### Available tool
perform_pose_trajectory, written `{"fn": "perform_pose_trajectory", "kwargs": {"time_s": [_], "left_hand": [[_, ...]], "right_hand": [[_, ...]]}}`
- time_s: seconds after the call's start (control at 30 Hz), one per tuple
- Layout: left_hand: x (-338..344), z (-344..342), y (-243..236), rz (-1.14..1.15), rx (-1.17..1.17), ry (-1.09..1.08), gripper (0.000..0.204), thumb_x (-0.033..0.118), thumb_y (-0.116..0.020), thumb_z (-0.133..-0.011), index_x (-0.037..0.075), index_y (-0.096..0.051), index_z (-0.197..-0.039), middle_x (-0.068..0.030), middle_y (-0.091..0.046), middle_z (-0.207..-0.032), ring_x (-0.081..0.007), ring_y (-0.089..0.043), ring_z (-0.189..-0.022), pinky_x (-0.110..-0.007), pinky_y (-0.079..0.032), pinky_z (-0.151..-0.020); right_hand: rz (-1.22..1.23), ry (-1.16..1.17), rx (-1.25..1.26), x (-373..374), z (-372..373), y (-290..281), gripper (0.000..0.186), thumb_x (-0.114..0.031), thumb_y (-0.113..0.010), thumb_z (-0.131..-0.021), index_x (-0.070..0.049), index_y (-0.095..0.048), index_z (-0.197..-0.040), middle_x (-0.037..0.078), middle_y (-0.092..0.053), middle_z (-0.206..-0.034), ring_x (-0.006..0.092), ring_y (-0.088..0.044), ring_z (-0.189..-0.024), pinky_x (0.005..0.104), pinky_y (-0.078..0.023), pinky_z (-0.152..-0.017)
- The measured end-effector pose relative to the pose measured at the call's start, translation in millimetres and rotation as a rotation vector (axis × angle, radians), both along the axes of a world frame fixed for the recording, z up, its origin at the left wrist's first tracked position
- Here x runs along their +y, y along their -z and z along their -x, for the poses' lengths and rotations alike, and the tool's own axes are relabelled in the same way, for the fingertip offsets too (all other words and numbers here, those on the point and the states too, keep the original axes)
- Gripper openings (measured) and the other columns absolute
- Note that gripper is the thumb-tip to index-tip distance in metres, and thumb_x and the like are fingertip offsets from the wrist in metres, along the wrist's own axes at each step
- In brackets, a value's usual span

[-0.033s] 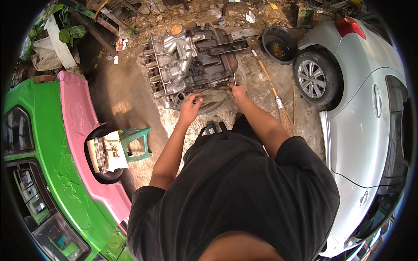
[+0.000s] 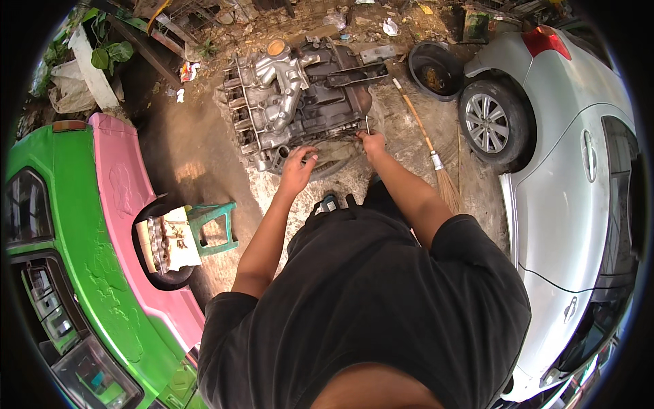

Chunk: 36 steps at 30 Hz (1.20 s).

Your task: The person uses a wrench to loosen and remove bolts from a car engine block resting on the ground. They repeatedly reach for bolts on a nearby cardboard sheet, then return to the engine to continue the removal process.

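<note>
A greasy car engine (image 2: 300, 102) lies on the dirt ground in front of me, its silver intake manifold on the left side. My left hand (image 2: 298, 167) rests with fingers spread on the engine's near edge and holds nothing. At the near right corner of the engine, my right hand (image 2: 372, 143) is closed around a thin metal tool (image 2: 368, 125) that points up toward the engine. My black shirt fills the lower part of the view.
A silver car (image 2: 579, 204) stands close on the right, and a green and pink car (image 2: 88, 273) on the left. A broom (image 2: 426, 146) lies right of the engine, near a black tub (image 2: 436, 71). A green stool (image 2: 211, 228) is beside an engine part (image 2: 167, 238).
</note>
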State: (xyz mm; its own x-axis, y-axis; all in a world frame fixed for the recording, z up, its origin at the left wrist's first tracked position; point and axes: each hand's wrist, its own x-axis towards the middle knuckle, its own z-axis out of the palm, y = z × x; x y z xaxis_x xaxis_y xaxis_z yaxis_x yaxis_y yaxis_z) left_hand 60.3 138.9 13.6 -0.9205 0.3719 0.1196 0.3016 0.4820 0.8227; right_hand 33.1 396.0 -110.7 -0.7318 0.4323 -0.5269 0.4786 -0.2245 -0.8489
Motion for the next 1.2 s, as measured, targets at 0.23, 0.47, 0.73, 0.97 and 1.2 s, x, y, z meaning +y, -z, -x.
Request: {"fn": "perform_pose_trajectory", "kwargs": {"time_s": [0.23,0.47,0.73,0.97,1.2], "left_hand": [[0,34,-21,0.120,0.031,0.149,0.026,0.021,-0.061,-0.093,0.004,-0.065,-0.112,-0.0138,-0.064,-0.115,-0.0327,-0.056,-0.114,-0.041,-0.044,-0.098],[12,54,-15,0.239,0.108,0.305,0.026,0.020,-0.060,-0.093,0.004,-0.066,-0.112,-0.0142,-0.063,-0.115,-0.0350,-0.055,-0.113,-0.043,-0.042,-0.099],[2,64,-15,0.265,0.141,0.287,0.029,0.023,-0.058,-0.094,0.005,-0.064,-0.116,-0.0144,-0.063,-0.117,-0.0343,-0.054,-0.115,-0.043,-0.040,-0.100],[-4,65,-11,0.245,0.152,0.226,0.037,0.029,-0.058,-0.094,0.006,-0.061,-0.123,-0.0195,-0.061,-0.119,-0.0370,-0.052,-0.117,-0.045,-0.038,-0.102],[-3,66,-8,0.235,0.162,0.188,0.038,0.028,-0.059,-0.093,0.006,-0.060,-0.125,-0.0203,-0.061,-0.119,-0.0377,-0.053,-0.117,-0.045,-0.039,-0.102]], "right_hand": [[0.074,0.107,0.058,-6,5,3,0.013,-0.006,-0.067,-0.086,0.003,-0.071,-0.094,0.009,-0.073,-0.085,0.0192,-0.067,-0.084,0.0317,-0.048,-0.080],[-0.021,0.078,0.033,-11,0,2,0.016,-0.009,-0.070,-0.089,0.003,-0.068,-0.099,0.008,-0.072,-0.089,0.0170,-0.067,-0.088,0.0313,-0.047,-0.084],[0.168,0.316,0.045,-24,11,-3,0.022,-0.010,-0.076,-0.086,0.001,-0.066,-0.102,0.008,-0.071,-0.093,0.0197,-0.066,-0.084,0.0327,-0.047,-0.080],[0.345,0.372,-0.093,-29,10,-4,0.021,-0.011,-0.075,-0.086,-0.005,-0.065,-0.104,0.006,-0.071,-0.093,0.0123,-0.051,-0.061,0.0299,-0.036,-0.051],[0.541,0.430,-0.118,-30,14,-6,0.022,-0.020,-0.069,-0.094,-0.005,-0.063,-0.109,0.006,-0.074,-0.094,0.0114,-0.039,-0.049,0.0296,-0.029,-0.043]]}}
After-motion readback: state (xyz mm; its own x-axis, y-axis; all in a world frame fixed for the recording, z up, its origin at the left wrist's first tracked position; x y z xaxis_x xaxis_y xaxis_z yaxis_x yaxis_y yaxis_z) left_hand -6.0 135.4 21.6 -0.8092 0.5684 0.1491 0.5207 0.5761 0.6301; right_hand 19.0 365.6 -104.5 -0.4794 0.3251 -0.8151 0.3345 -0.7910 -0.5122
